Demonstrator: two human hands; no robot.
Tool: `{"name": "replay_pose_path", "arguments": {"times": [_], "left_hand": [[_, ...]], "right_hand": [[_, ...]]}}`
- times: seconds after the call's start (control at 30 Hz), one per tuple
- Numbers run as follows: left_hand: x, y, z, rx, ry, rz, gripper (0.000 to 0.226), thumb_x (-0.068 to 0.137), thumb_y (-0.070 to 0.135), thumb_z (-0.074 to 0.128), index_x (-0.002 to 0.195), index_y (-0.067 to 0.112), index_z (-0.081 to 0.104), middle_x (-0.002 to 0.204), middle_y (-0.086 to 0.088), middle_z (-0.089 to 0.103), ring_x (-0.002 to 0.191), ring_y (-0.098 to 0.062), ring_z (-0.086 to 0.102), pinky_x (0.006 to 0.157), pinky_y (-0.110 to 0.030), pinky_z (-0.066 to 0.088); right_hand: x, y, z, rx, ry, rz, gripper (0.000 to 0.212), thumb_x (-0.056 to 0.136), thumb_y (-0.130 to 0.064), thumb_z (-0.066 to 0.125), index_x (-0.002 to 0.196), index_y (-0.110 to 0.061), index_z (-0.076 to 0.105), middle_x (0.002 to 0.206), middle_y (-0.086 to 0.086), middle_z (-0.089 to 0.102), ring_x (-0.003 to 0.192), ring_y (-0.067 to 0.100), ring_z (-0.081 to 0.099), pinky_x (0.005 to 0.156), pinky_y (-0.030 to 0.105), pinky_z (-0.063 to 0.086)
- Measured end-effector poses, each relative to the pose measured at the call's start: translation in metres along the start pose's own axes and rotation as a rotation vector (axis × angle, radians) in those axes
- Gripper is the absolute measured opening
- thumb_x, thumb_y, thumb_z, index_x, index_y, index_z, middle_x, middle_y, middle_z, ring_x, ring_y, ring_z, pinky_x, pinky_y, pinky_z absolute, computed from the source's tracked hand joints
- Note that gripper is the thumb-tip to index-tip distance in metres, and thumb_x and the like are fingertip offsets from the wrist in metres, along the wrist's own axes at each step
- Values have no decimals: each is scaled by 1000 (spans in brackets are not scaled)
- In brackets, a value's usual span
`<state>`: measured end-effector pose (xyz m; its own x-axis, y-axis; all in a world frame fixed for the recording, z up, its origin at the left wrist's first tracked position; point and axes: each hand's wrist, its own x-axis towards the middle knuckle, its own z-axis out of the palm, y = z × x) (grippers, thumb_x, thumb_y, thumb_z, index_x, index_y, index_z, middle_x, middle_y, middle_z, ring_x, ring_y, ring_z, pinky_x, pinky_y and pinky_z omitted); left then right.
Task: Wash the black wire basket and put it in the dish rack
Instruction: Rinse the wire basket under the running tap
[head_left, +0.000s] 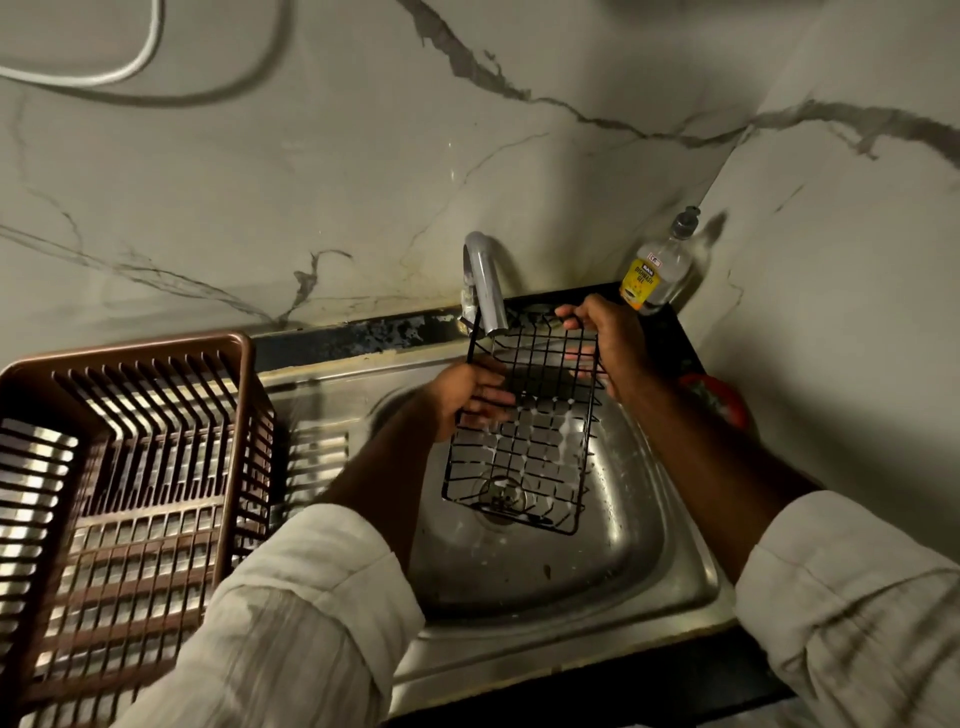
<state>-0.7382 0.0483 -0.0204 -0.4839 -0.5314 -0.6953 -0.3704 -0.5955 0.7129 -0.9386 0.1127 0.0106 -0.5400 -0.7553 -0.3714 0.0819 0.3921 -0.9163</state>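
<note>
Mid-wash by judgement: black wire basket (524, 447) gripped at left edge by left hand (467, 396), far rim by right hand (609, 343), over sink (631, 551) below faucet (485, 283); placement in dish rack (130, 467) outstanding.

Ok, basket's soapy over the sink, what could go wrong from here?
Foam on the wire basket could let it slip from the left hand or right hand grip into the sink. Its far edge sits right by the faucet and may knock it. Moving it unrinsed to the dish rack leaves soap.
</note>
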Motion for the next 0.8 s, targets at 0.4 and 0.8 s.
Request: {"name": "replay_pose_path", "arguments": {"times": [0.4, 0.8], "left_hand": [[19, 3, 4, 57, 345, 120, 35, 92, 35, 62, 112, 7, 68, 71, -7, 69, 63, -18, 62, 61, -28, 48], [-2, 1, -2, -146, -17, 42, 43, 89, -2, 43, 127, 13, 58, 118, -14, 72, 112, -29, 68, 85, -33, 57]], "right_hand": [[2, 0, 0, -54, -72, -58, 36, 75, -43, 51, 88, -20, 75, 105, -16, 75, 89, 30, 72, 75, 47, 57], [9, -4, -4, 20, -30, -128, 36, 75, -37, 54, 86, -8, 73, 104, -7, 76, 89, 26, 62, 74, 50, 49]]}}
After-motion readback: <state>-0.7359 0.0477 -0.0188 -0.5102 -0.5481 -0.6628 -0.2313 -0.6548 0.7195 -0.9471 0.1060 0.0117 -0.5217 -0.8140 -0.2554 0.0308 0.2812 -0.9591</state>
